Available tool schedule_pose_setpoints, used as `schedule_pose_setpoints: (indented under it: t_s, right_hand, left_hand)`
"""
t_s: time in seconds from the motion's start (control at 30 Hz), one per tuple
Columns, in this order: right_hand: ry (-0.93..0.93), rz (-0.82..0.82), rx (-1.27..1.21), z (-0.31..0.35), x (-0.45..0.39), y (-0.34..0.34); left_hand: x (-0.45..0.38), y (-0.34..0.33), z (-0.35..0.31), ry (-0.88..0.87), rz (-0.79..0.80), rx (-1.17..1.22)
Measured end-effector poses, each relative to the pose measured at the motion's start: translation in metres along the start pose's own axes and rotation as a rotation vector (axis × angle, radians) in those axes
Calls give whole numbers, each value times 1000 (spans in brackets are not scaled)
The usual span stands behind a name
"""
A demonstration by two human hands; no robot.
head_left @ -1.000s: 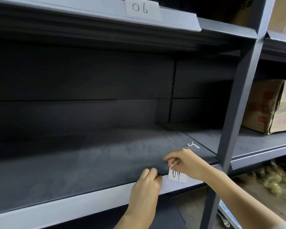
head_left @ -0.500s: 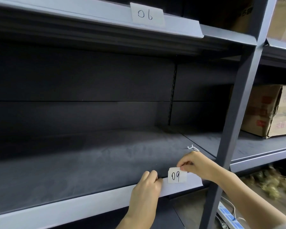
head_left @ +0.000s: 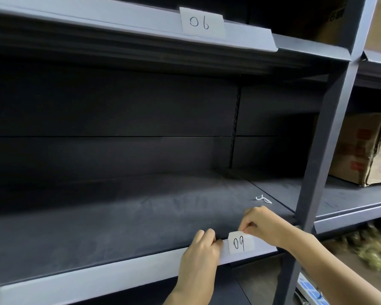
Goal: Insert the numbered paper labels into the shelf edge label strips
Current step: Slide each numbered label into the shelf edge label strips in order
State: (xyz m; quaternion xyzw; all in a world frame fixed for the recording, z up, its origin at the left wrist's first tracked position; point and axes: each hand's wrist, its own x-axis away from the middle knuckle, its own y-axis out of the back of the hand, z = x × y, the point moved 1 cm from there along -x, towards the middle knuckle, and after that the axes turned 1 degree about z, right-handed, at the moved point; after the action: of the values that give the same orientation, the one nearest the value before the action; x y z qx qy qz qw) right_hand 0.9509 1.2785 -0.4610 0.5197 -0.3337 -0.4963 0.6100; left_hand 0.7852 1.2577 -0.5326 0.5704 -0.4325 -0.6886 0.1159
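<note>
A white paper label marked 09 [head_left: 240,242] sits against the grey label strip [head_left: 119,269] on the front edge of the lower shelf. My right hand [head_left: 264,223] pinches the label's top right corner between thumb and fingers. My left hand [head_left: 198,256] grips the strip's upper lip just left of the label, fingers curled over the edge. Another label marked 06 [head_left: 201,23] stands in the label strip of the upper shelf [head_left: 251,38].
A dark upright post [head_left: 326,150] rises right of my hands. A small white clip [head_left: 263,199] lies on the dusty shelf board behind the label. A cardboard box [head_left: 365,148] stands on the neighbouring shelf at right. Blurred greenish clutter [head_left: 370,249] lies below.
The 09 label has gone from tilted and part hidden under my right hand to upright against the strip. My right hand shifted to its top right corner. My left hand stayed put.
</note>
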Motion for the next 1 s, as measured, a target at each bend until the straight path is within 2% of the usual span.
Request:
schedule_pose_setpoints:
  t_s: [0.3, 0.4, 0.57, 0.63, 0.77, 1.0]
  right_hand:
    - [7, -3, 106, 8, 27, -18]
    - [15, -24, 244, 10, 39, -25]
    - [64, -230, 424, 1, 43, -49]
    - [98, -325, 394, -3, 41, -55]
    - [124, -400, 296, -9, 41, -61]
    - [118, -437, 239, -15, 40, -66]
  left_hand:
    - [-2, -2, 1, -1, -23, -2]
    - [-1, 1, 0, -6, -22, -4]
    - [0, -1, 1, -16, 13, 6]
    - [0, -2, 1, -13, 14, 17]
    - [1, -2, 1, -10, 6, 21]
    - [0, -2, 1, -4, -11, 12]
